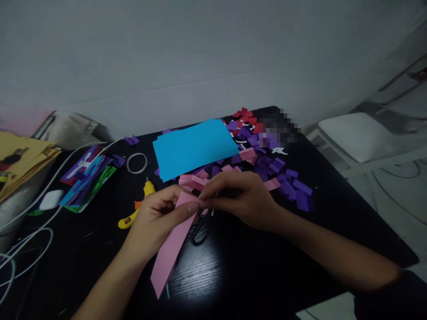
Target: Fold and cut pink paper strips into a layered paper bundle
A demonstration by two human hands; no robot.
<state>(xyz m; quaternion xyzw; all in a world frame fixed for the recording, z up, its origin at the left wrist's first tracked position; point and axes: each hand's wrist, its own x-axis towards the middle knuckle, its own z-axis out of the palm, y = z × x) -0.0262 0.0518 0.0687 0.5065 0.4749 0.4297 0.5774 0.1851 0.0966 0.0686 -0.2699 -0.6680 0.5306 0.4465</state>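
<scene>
A long pink paper strip (pixel 173 249) slants over the front of the dark table. My left hand (pixel 160 218) grips its upper part, thumb on top. My right hand (pixel 236 198) pinches the strip's top right corner between thumb and fingertips, close to my left thumb. Black-handled scissors (pixel 200 231) lie just beneath, partly hidden by the strip and my hands. Behind my hands are small pink paper pieces (pixel 195 180) and a blue sheet stack (pixel 196 149).
A yellow glue gun (pixel 148 189) lies left of my left hand. A tape ring (pixel 136 163), coloured strips (pixel 88 178), a white case (pixel 51 200) and white cables are further left. Purple pieces (pixel 295 189) and red pieces (pixel 245 116) are scattered right. A white stool (pixel 358 135) stands beyond the black table (pixel 253 271).
</scene>
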